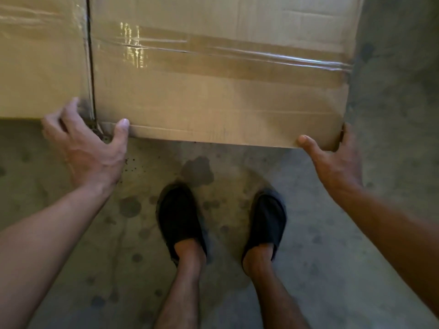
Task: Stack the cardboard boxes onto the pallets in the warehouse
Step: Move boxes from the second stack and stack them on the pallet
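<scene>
Dim, warm yellowish light throughout. Light fell from left: left grip [88, 148] and forearm pale, right grip [337, 162] and arm in shade. Hard white glare streaks on clear tape [133, 41] across box [213, 103] top. Soft shadow lay on floor [356, 233] under box edge and round dark shoes [178, 217], which showed no detail. Picture soft overall, fingertips slightly blurred. Box edges bowed toward frame borders; corners darker.

black slip-on shoes [178, 219], bare shins [187, 281], bare forearms [47, 233].
</scene>
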Available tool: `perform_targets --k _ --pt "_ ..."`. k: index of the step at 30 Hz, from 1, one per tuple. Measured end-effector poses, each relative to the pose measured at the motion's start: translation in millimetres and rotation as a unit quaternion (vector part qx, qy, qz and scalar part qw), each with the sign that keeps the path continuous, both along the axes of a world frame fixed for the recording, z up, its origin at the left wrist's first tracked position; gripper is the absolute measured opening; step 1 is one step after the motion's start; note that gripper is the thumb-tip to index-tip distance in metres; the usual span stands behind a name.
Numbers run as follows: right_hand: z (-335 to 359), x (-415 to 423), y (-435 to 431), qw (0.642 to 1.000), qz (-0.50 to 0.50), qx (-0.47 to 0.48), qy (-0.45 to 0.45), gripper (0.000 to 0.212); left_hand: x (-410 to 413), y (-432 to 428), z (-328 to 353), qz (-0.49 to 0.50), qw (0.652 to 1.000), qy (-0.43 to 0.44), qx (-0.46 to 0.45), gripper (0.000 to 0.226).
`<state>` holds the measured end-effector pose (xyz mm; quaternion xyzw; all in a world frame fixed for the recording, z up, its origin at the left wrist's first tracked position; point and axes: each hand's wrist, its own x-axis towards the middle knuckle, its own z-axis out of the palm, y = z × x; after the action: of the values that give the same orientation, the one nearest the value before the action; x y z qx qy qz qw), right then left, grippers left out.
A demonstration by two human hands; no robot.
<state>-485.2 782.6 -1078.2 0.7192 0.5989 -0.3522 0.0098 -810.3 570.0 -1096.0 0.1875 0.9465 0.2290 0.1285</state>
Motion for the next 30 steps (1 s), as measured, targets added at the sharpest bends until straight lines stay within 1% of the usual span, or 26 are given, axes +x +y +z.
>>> perform_targets --k 2,4,7,8,10,13,14,16,18,20,23,25,26,28,30 --pt "-6.4 6.3 0.9 1.000 -0.014 -0.010 0.008 0.105 12.1 4.2 -1.8 0.025 0.999 -0.010 0.017 0.071" --pt "-8.6 9.5 2.9 0.999 -0.017 -0.016 0.022 0.097 25.9 10.7 0.2 0.045 0.998 -0.036 0.022 0.065" --pt "-8.9 15.4 9.2 0.998 -0.040 -0.004 0.037 0.087 38.5 12.9 3.1 0.054 0.996 -0.043 0.054 0.064" --pt "-8.2 18.3 13.6 0.998 -0.053 0.010 0.041 0.085 39.6 10.5 1.8 0.042 0.996 -0.051 0.061 0.066" --pt "-6.2 24.5 23.7 0.996 -0.073 0.029 0.052 0.082 37.4 3.6 -2.3 0.012 0.994 -0.096 0.057 0.075" --pt "-5.6 34.7 39.8 0.996 -0.058 0.031 0.060 0.074 26.8 5.3 -8.6 -0.015 0.982 -0.178 0.059 0.092" --pt "-8.3 38.5 44.8 0.996 -0.050 0.026 0.072 0.075 23.5 9.4 -11.2 -0.015 0.977 -0.201 0.077 0.094" --pt "-14.3 39.0 49.7 0.994 -0.035 0.006 0.108 0.085 19.2 18.7 -16.7 -0.012 0.962 -0.246 0.120 0.095" --pt "-18.5 36.5 50.4 0.990 -0.033 0.003 0.140 0.096 19.8 24.9 -20.8 -0.025 0.955 -0.258 0.143 0.095" --pt "-21.8 37.8 51.1 0.983 -0.056 -0.004 0.176 0.093 20.1 25.2 -20.0 -0.031 0.952 -0.263 0.153 0.094" --pt "-8.0 43.4 49.4 0.974 -0.074 -0.023 0.211 0.083 15.3 21.3 -2.4 -0.020 0.938 -0.306 0.165 0.092" --pt "14.9 46.1 47.5 0.973 -0.089 -0.033 0.211 0.088 10.3 18.5 20.3 -0.010 0.922 -0.343 0.177 0.088" --pt "31.7 46.9 46.8 0.971 -0.105 -0.035 0.210 0.096 8.8 17.3 35.2 -0.007 0.914 -0.362 0.183 0.089" --pt "72.4 48.9 47.9 0.965 -0.133 -0.042 0.221 0.112 7.7 15.7 72.7 0.001 0.900 -0.394 0.185 0.095" --pt "121.8 48.2 51.2 0.963 -0.144 -0.047 0.224 0.116 9.0 14.1 117.2 0.013 0.895 -0.408 0.178 0.099"
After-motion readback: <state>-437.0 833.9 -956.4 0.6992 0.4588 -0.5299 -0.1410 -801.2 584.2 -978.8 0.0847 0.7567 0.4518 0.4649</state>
